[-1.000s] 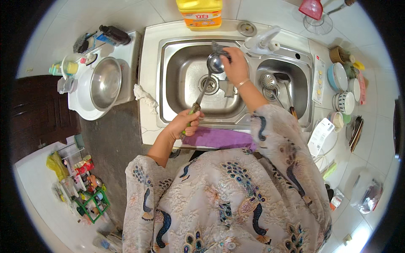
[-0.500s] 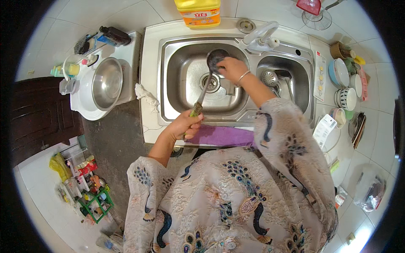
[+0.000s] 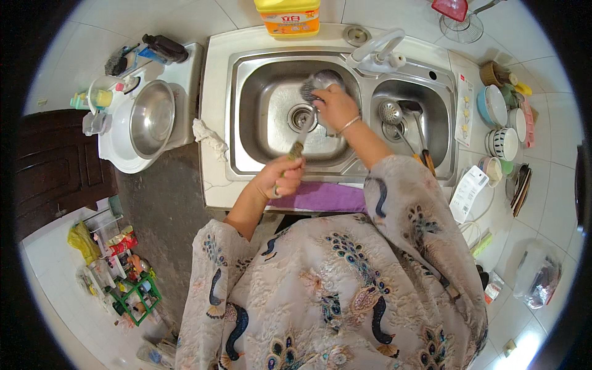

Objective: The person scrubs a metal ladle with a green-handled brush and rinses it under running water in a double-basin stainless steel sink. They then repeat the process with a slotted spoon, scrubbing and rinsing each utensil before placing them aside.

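Observation:
My left hand (image 3: pixel 282 175) is closed around the worn greenish handle of a metal ladle (image 3: pixel 329 78), in front of the large left sink basin (image 3: pixel 259 117). The ladle's shaft slants up and away over the drain, and its bowl is at the basin's far right part. A grey wiry scrubber (image 3: pixel 309 90), probably steel wool, is under the fingers of my right hand (image 3: pixel 338 108), which presses it at the ladle's bowl. My right hand partly hides the bowl and the upper shaft. In the small right basin rest a slotted skimmer (image 3: pixel 390 112) and a dark spatula (image 3: pixel 412 107).
A white faucet (image 3: pixel 379 55) stands behind the basins, a yellow detergent jug (image 3: pixel 290 18) at the back. A purple cloth (image 3: pixel 320 197) lies along the front edge. Bowls (image 3: pixel 504 143) line the right counter; a steel basin (image 3: pixel 152 119) stands at left.
The scrubber has shifted left relative to the ladle's bowl, and more of the bowl shows. My right arm has moved left, uncovering more of the utensils in the right basin.

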A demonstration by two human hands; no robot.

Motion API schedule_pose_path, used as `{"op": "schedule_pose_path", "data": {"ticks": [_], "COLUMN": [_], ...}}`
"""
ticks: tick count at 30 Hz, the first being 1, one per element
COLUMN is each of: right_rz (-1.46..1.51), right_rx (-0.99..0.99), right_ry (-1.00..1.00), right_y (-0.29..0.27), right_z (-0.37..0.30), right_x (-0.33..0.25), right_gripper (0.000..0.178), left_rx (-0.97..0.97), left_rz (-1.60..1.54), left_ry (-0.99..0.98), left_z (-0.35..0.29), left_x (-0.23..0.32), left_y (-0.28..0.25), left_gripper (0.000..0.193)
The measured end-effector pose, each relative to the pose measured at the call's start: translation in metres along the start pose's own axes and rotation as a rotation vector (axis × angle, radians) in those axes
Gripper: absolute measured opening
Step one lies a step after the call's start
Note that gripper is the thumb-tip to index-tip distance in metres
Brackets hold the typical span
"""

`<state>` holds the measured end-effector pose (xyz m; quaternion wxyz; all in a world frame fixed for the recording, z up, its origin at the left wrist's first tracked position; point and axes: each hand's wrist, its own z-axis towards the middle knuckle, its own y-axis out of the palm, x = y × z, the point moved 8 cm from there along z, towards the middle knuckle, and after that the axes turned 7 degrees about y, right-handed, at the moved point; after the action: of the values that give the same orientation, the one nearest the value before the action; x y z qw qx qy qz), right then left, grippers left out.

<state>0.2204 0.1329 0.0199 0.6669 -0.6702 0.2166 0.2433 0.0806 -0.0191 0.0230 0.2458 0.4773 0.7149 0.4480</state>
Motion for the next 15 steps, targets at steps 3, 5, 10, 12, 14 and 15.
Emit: {"op": "schedule_pose_path", "data": {"ticks": [3, 5, 10, 12, 14, 15], "right_rz": [-0.176, -0.232, 0.222, 0.267, 0.057, -0.048], "right_rx": [0.099, 0.196, -0.007, 0.21, 0.135, 0.099], "right_ry": [0.011, 0.096, 0.203, 0.156, 0.182, 0.195], "right_y": [-0.024, -0.031, 0.016, 0.0, 0.001, 0.0], "right_z": [0.019, 0.023, 0.012, 0.021, 0.03, 0.033], "right_x": [0.007, 0.022, 0.014, 0.016, 0.025, 0.032], "right_gripper": [0.022, 0.022, 0.026, 0.025, 0.026, 0.027], "left_rx": [0.137, 0.271, 0.306, 0.292, 0.309, 0.369], "left_rz": [0.205, 0.323, 0.356, 0.351, 0.374, 0.456], "left_ry": [-0.013, 0.022, 0.046, 0.018, 0.017, 0.05], "left_z": [-0.004, -0.002, -0.001, -0.004, -0.001, -0.002], "left_x": [-0.015, -0.013, -0.027, -0.029, -0.015, -0.006], "left_y": [0.001, 0.007, -0.005, -0.008, -0.001, -0.004], "left_gripper": [0.008, 0.009, 0.011, 0.011, 0.012, 0.012]}}
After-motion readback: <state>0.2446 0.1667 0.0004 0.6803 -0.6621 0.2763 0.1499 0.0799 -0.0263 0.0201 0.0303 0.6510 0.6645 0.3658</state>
